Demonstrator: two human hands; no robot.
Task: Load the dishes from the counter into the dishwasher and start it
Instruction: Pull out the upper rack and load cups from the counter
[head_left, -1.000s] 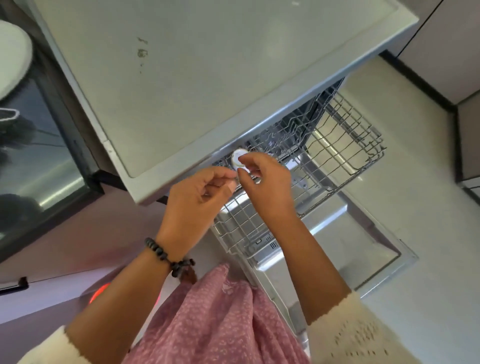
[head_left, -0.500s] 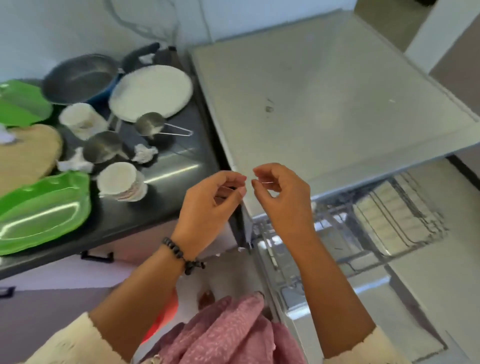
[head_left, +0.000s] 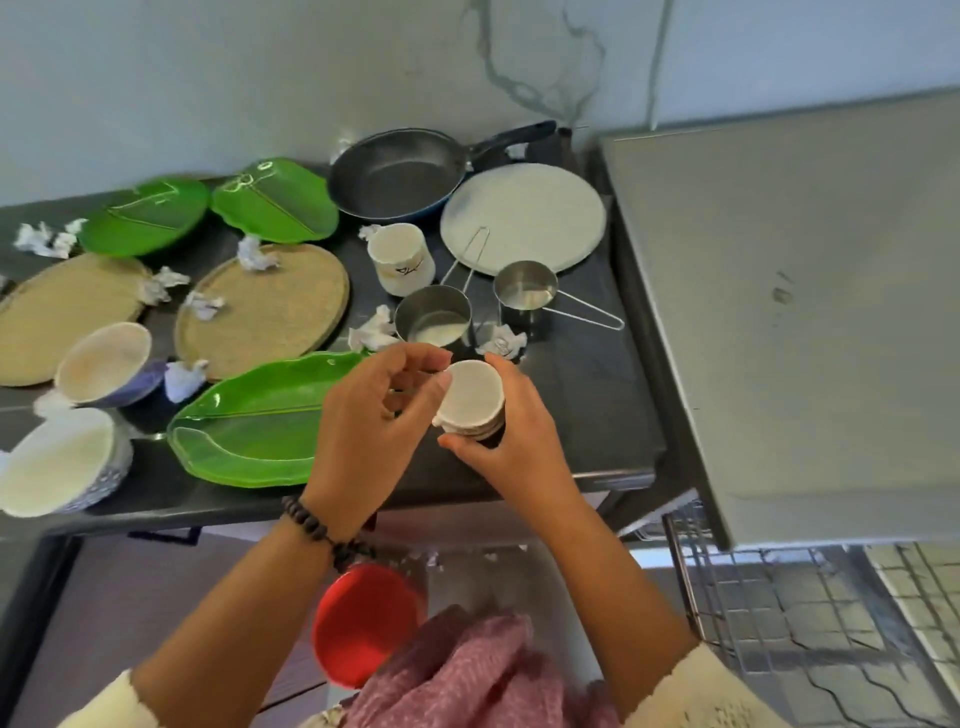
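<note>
1. Your right hand (head_left: 511, 441) grips the stack of small dishes (head_left: 472, 402) at the bench (head_left: 597, 395) front, steadying it.
2. Your left hand (head_left: 374, 415) pinches the top dish's rim at 9 o'clock, probably to separate it.

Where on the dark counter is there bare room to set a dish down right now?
Bare patch: the right front corner of the counter, between the steel cup, the hands' stack of small dishes and the dishwasher top. A narrow strip runs along the front edge below the green leaf plate. The left and middle are crowded with plates, bowls and crumpled paper.
</note>
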